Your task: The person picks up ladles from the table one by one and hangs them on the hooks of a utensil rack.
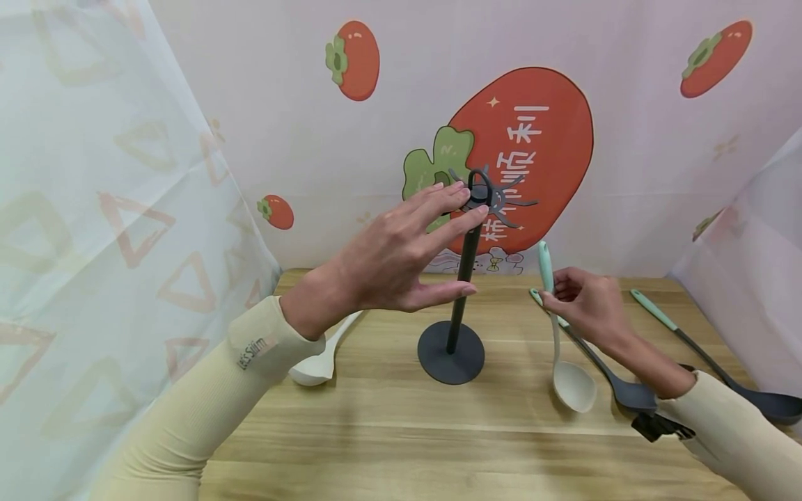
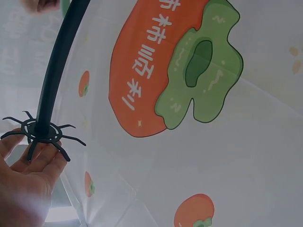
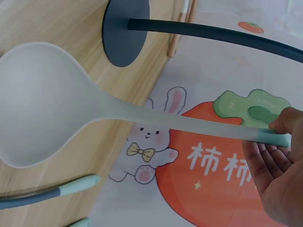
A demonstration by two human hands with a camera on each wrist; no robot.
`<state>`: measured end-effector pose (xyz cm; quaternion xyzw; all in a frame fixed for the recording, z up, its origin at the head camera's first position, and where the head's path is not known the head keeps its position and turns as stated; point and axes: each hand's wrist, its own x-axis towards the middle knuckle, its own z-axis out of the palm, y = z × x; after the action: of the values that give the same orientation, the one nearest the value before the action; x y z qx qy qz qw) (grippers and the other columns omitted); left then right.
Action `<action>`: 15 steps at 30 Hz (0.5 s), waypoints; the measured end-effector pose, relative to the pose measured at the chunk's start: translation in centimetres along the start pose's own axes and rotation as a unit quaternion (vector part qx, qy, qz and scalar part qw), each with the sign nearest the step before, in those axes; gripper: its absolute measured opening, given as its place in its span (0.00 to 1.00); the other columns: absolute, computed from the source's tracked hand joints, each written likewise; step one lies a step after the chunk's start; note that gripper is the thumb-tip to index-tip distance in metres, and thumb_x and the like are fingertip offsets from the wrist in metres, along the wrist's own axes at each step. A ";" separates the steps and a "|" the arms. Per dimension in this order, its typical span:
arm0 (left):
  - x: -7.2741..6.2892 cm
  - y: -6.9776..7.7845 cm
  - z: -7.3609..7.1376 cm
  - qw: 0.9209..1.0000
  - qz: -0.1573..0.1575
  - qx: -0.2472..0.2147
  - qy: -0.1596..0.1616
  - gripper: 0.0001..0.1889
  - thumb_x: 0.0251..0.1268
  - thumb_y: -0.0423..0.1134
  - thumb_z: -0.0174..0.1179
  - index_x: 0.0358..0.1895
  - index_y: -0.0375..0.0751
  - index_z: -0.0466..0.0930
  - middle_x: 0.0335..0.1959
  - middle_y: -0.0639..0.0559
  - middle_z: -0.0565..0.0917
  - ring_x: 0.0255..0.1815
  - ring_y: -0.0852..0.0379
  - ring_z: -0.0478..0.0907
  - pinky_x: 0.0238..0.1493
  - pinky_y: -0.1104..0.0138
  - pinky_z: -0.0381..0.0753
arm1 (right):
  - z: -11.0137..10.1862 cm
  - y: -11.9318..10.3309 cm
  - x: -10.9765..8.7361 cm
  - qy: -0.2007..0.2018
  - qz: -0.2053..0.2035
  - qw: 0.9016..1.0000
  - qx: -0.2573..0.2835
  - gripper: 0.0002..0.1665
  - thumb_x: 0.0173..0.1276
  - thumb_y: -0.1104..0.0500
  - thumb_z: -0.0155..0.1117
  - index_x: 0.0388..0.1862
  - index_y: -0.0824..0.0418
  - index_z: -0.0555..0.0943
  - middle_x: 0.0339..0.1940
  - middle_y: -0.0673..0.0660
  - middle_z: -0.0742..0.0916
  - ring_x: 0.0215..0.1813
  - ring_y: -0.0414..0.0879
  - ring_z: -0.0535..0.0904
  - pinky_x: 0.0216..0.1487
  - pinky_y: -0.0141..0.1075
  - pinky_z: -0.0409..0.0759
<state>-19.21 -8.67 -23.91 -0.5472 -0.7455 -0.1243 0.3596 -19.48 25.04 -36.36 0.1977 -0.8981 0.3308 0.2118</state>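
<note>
White-and-mint, a ladle (image 1: 573,386) was pinched by the right grip (image 1: 585,304), right of the stand (image 1: 468,257); the left grip (image 1: 397,254), fingers extended, touched its top, hiding the far end of a pale utensil (image 1: 316,367).

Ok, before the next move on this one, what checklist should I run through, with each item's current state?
1. Pale spoon held: ok, the right hand pinches its mint handle.
2. Stand footed: ok, its round base rests on the table.
3. Left hand at the stand's top: ok, it touches there.
4. Hooks free: ok, nothing hangs from those in view.
5. Mint handle at a hook: not ok, it is apart from the stand.
6. Hanging hole in that handle: cannot tell, too small to make out.
</note>
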 end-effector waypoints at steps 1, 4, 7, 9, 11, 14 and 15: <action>0.0 0.0 0.0 1.000 0.000 -0.001 0.000 0.41 0.64 0.60 0.72 0.71 0.33 0.77 0.67 0.31 0.79 0.74 0.36 0.74 0.82 0.53 0.64 | -0.2 -0.2 0.0 0.002 0.001 1.000 0.003 0.12 0.58 0.72 0.80 0.39 0.72 0.86 0.30 0.62 0.91 0.29 0.27 0.84 0.32 0.15 0.79; 0.0 0.0 0.0 1.000 0.001 -0.002 0.001 0.41 0.64 0.60 0.72 0.71 0.33 0.77 0.67 0.31 0.79 0.74 0.36 0.74 0.82 0.53 0.64 | -0.8 -0.9 0.1 0.009 -0.004 1.000 0.007 0.13 0.57 0.72 0.80 0.40 0.72 0.86 0.30 0.62 0.91 0.31 0.22 0.81 0.33 0.14 0.78; 0.0 0.0 0.0 1.000 0.002 -0.002 0.003 0.41 0.64 0.59 0.72 0.71 0.33 0.77 0.67 0.31 0.79 0.74 0.36 0.74 0.82 0.53 0.64 | -1.3 -1.4 0.2 0.016 -0.015 1.000 0.008 0.14 0.57 0.73 0.80 0.41 0.72 0.86 0.30 0.63 0.91 0.32 0.19 0.80 0.34 0.13 0.78; 0.0 0.0 0.0 1.000 0.002 -0.002 0.003 0.41 0.64 0.60 0.72 0.71 0.33 0.77 0.67 0.31 0.79 0.74 0.36 0.74 0.82 0.53 0.64 | -1.5 -1.6 0.2 0.022 -0.023 0.999 0.008 0.14 0.57 0.73 0.80 0.41 0.72 0.86 0.30 0.62 0.91 0.32 0.19 0.80 0.34 0.13 0.78; 0.0 0.0 0.0 1.000 0.002 -0.001 0.002 0.41 0.64 0.60 0.72 0.71 0.33 0.77 0.67 0.31 0.79 0.74 0.36 0.74 0.82 0.53 0.64 | -1.8 -1.8 0.3 0.027 -0.030 0.999 0.012 0.14 0.56 0.73 0.80 0.41 0.72 0.86 0.30 0.62 0.91 0.32 0.19 0.80 0.34 0.13 0.78; 0.0 0.1 -0.1 1.000 -0.001 0.000 0.000 0.41 0.64 0.60 0.72 0.71 0.33 0.77 0.67 0.31 0.79 0.74 0.36 0.74 0.82 0.53 0.64 | -2.1 -2.1 0.4 0.034 -0.038 0.999 0.011 0.13 0.57 0.73 0.80 0.40 0.71 0.87 0.29 0.61 0.91 0.32 0.19 0.79 0.34 0.14 0.78; 0.0 0.1 -0.1 1.000 -0.002 0.000 -0.001 0.41 0.64 0.60 0.72 0.71 0.33 0.77 0.68 0.31 0.78 0.74 0.36 0.74 0.82 0.53 0.64 | -2.2 -2.2 0.4 0.035 -0.040 0.999 0.012 0.13 0.57 0.73 0.79 0.40 0.70 0.87 0.30 0.60 0.91 0.32 0.18 0.79 0.35 0.14 0.79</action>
<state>-19.11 -8.67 -23.87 -0.5462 -0.7467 -0.1244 0.3587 -18.21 24.89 -33.53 0.2239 -0.8775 0.3395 0.2541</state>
